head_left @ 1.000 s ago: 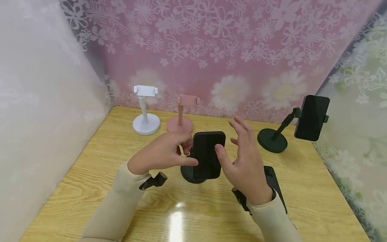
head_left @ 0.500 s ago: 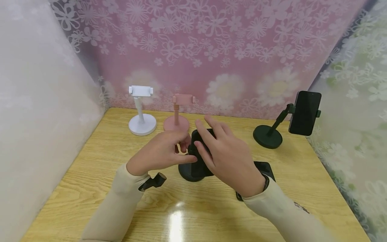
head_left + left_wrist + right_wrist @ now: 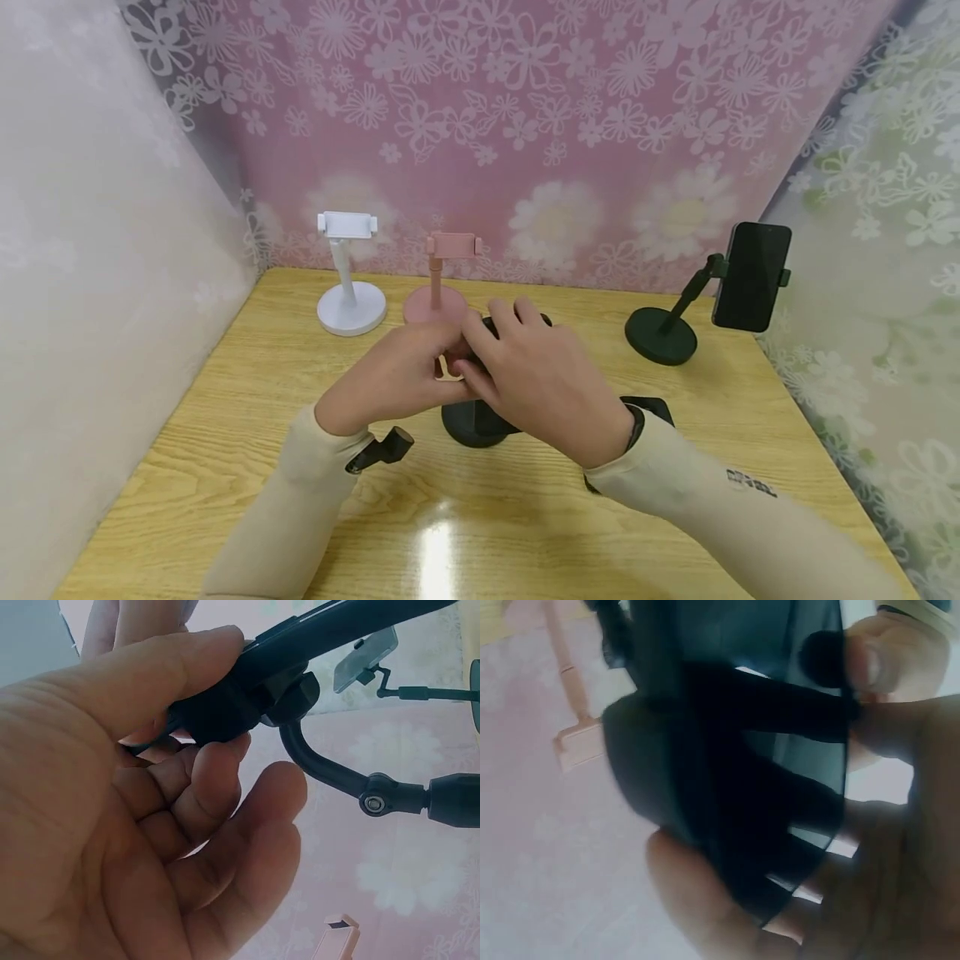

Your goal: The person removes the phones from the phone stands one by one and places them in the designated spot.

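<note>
Black phone stand (image 3: 467, 427), hands (image 3: 397, 375) (image 3: 543, 383) clamped on its holder (image 3: 217, 712), bolted joint (image 3: 374, 802) in left wrist view, hidden in head view.

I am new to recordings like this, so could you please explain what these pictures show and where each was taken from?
There is no machine here, just a person's bare left hand and right hand. The wide picture comes from a camera on the head, looking down; the two close-ups come from cameras on the wrists. On the wooden table are a white stand, a pink stand and, to the right, a dark stand holding a phone. A flat black item lies partly hidden. In the middle, a black stand bears a dark slab, probably another phone. The left hand grips its clamp; the right hand wraps over the slab, though that close-up is blurred.
</note>
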